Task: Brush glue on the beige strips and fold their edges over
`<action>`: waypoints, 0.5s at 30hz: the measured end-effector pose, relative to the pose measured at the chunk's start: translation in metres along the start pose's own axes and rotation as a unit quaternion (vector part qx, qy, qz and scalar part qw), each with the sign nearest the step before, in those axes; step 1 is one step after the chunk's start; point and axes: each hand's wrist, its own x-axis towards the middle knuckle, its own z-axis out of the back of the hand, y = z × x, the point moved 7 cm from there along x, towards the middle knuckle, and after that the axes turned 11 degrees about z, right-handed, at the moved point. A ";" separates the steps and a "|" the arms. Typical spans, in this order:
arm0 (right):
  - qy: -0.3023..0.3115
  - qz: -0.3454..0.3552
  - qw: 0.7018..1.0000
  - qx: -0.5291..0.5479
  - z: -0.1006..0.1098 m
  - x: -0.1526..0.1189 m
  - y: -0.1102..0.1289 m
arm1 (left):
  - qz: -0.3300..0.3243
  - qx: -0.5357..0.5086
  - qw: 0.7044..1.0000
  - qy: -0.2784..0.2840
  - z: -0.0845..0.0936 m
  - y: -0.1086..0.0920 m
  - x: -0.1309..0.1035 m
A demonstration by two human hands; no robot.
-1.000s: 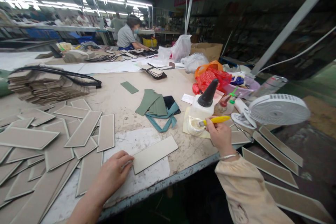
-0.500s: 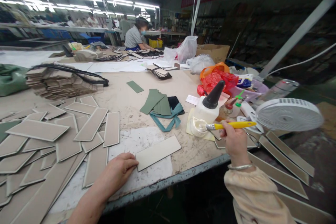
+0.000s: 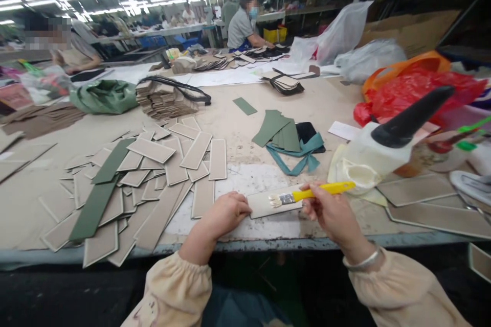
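In my right hand (image 3: 332,210) is a paintbrush (image 3: 324,191) with a yellow handle, its pale bristles over the middle of a light rectangular panel (image 3: 264,205). Whether the bristles touch the panel I cannot tell. My left hand (image 3: 226,213) has its fingers closed at the panel's left end, which lies on a stained white sheet (image 3: 245,179). To the right stands a white plastic bottle (image 3: 391,150) with a black nozzle, its side opening showing whitish paste. Beyond the panel are green strips (image 3: 278,130) and a teal cloth band (image 3: 295,161).
Many beige panels with pale edges (image 3: 153,150) spread on the left, with long green strips (image 3: 95,204) on top. Behind them stand a bundled stack (image 3: 164,99) and a green bag (image 3: 103,96). Red plastic bags (image 3: 425,89) sit at right. A co-worker (image 3: 245,25) works across the table.
My right hand has brought the brush from the bottle's opening leftward, over the panel. My left hand stays at the panel's end. The camera view has turned left.
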 end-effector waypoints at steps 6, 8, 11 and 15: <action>0.050 0.014 0.996 -0.067 -0.032 0.002 -0.015 | -0.008 0.009 1.000 0.002 -0.001 0.000 0.001; 0.062 0.021 0.995 -0.078 -0.040 0.001 -0.017 | -0.006 0.018 1.000 0.003 -0.001 0.000 0.000; 0.064 0.030 0.993 -0.092 -0.047 -0.001 -0.019 | 0.001 0.036 0.999 0.007 -0.001 0.000 0.000; 0.073 0.033 0.992 -0.101 -0.054 -0.002 -0.021 | 0.007 0.044 0.999 0.013 -0.002 -0.001 -0.001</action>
